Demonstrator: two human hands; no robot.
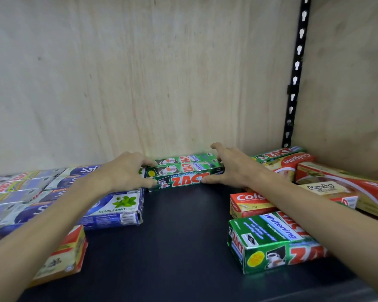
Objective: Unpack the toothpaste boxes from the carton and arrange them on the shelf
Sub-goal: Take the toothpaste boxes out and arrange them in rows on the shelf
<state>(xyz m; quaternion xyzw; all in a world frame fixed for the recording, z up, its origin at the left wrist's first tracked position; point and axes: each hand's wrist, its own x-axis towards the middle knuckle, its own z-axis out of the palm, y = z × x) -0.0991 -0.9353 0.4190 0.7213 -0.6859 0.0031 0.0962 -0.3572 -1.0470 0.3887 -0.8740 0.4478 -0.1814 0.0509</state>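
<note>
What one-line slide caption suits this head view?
Both hands, left hand and right hand, hold green Zact toothpaste boxes at the back of the dark shelf.

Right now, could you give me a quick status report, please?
Left hand and right hand grip green Zact boxes by the ends, at back wall. Nothing blocking.

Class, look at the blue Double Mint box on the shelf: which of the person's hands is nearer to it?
Left. The left hand grips the green boxes' left end, just behind the Double Mint box. The right hand holds their far end, farther off.
</note>
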